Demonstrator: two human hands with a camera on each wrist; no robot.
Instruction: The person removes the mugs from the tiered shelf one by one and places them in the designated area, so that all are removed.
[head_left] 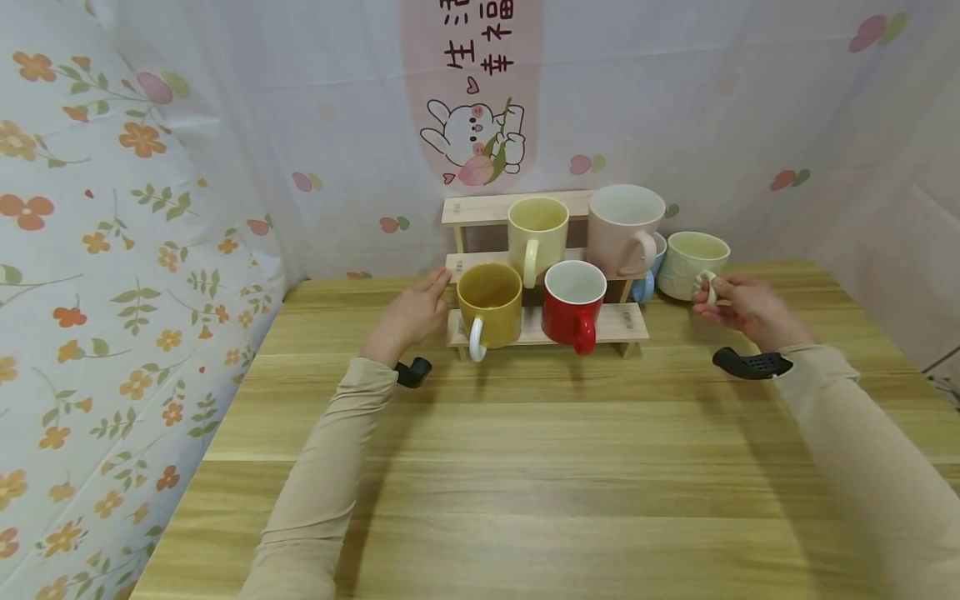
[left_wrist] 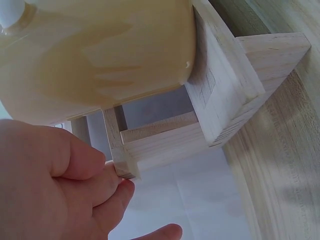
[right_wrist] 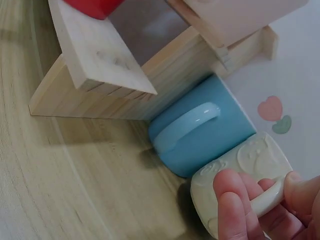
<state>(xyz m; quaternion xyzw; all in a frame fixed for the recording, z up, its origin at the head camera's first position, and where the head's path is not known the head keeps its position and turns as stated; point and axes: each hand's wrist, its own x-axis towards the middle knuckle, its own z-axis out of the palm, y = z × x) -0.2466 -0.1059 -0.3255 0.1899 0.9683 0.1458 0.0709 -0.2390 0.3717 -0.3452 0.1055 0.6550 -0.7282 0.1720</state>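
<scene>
My right hand [head_left: 742, 308] pinches the handle of a pale green mug [head_left: 693, 254] between thumb and fingers. This mug has a raised pattern on its wall and stands upright close beside a blue mug [right_wrist: 200, 132], right of a stepped wooden rack [head_left: 622, 321]. The fingertips of my left hand [head_left: 412, 315] touch the left end of the rack's middle step, with the fingers fairly straight. Nearest to that hand is a mustard mug [head_left: 491, 312] with a white handle, on the lowest step. A red mug [head_left: 573, 308] stands to its right.
On the middle step are a pale yellow mug [head_left: 540, 233] and a larger pale pink mug [head_left: 622, 237]. A printed cloth [head_left: 337, 125] hangs right behind the rack. The wooden table [head_left: 525, 475] stretches out in front of it.
</scene>
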